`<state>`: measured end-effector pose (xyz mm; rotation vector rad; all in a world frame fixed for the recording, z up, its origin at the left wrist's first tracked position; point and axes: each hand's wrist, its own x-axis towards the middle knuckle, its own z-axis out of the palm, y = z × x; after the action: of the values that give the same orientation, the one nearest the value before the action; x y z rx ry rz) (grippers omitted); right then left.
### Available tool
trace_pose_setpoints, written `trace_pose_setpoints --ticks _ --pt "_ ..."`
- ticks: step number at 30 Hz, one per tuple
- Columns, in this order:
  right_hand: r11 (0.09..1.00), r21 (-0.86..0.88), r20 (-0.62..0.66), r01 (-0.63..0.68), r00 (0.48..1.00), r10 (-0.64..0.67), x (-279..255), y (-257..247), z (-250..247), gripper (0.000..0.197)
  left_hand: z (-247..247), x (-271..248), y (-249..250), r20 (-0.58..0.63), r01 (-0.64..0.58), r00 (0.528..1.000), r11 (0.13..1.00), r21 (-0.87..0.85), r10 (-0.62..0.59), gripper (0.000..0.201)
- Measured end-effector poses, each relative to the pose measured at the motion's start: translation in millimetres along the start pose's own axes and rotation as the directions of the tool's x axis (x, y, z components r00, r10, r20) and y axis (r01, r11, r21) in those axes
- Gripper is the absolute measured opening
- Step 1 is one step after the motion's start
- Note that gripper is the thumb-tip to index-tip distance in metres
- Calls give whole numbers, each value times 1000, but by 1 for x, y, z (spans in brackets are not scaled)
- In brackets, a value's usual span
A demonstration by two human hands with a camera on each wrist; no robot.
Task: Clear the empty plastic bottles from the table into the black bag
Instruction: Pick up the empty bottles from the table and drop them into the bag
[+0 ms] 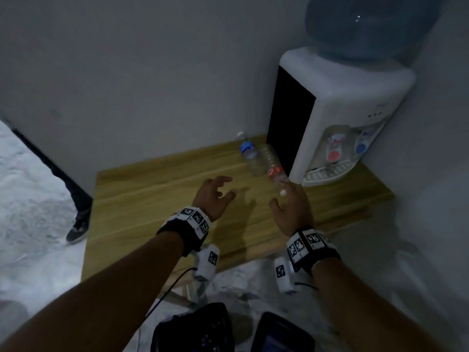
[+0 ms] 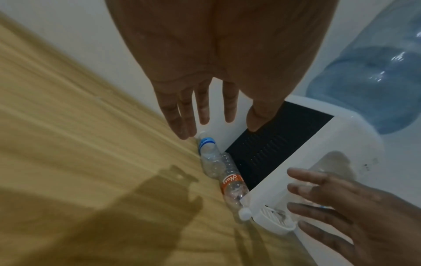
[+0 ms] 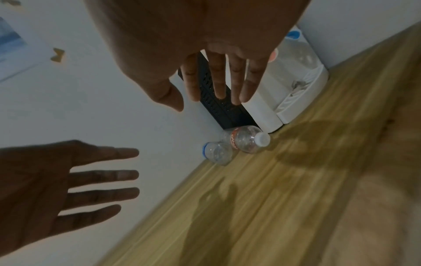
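Observation:
Two empty clear plastic bottles lie side by side at the back of the wooden table (image 1: 152,199), against the water dispenser. One has a blue label (image 1: 250,153) (image 2: 208,153) (image 3: 216,153), the other a red label and white cap (image 1: 275,171) (image 2: 233,187) (image 3: 246,140). My left hand (image 1: 215,196) (image 2: 205,108) hovers over the table short of them, fingers spread, holding nothing. My right hand (image 1: 291,207) (image 3: 216,84) hovers just in front of the red-label bottle's cap, fingers straight and empty. The black bag (image 1: 195,329) sits on the floor below the table's near edge.
A white water dispenser (image 1: 342,118) with a blue jug (image 1: 368,24) stands at the table's back right, by the wall. Another person's dark shoe and trouser leg (image 1: 78,224) stand left of the table. A dark object (image 1: 281,334) lies beside the bag.

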<state>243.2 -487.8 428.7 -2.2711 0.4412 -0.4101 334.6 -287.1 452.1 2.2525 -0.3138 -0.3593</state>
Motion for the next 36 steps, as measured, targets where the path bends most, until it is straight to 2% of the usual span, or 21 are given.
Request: trace_pose_setpoints --ticks 2,6,13,19,24,28,32,36 --pt "999 -47 -5 11 1000 -11 33 12 5 53 17 38 9 6 27 1000 1000 -13 -27 47" --pt "981 -183 87 -58 993 75 86 32 24 64 55 98 17 -9 58 998 998 18 -58 57" --pt "968 -251 197 1 979 50 125 70 71 79 100 179 8 -25 59 998 979 195 -55 69" --pt "961 -257 123 100 990 -70 138 94 96 76 117 218 -5 -11 13 1000 967 256 -10 61" --pt "950 -299 144 89 988 -47 144 98 103 82 112 208 -7 -59 -19 998 981 191 31 55" --pt "965 -239 145 104 987 -70 134 88 95 77 97 181 -13 -88 6 996 997 77 1 51" --pt "991 -100 90 90 993 -81 108 73 78 72 73 129 -24 -152 -76 986 997 -34 70 46" --pt "996 34 56 85 995 -87 63 59 61 67 47 64 -39 -182 -76 982 988 -137 51 46"
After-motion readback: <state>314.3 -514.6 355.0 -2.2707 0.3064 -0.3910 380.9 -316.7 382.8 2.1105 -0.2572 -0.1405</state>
